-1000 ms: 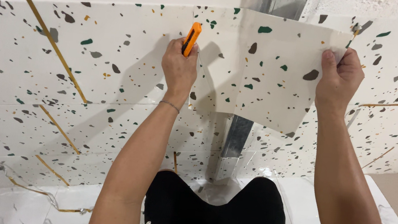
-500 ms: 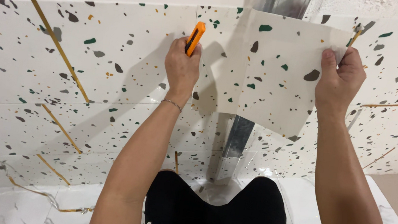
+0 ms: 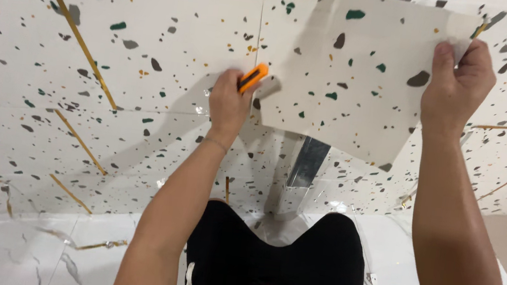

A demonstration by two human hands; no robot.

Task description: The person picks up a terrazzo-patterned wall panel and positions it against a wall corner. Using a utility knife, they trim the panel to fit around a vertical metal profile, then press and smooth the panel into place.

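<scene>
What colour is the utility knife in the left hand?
Orange, with a dark slider: the utility knife in the left hand, head view.

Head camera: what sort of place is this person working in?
Likely a room under renovation. The wall wears speckled terrazzo-pattern covering; the right hand pulls a loose sheet off it, the left hand holds an orange utility knife, and a bare metal strip shows behind.

your orange utility knife (image 3: 252, 78) sits tilted against the speckled wall, its tip at the left edge of the loose sheet. that loose speckled sheet (image 3: 365, 72), white with green, grey and gold flecks, peels away from the wall, its upper right corner lifted, its lower edge hanging free.
</scene>
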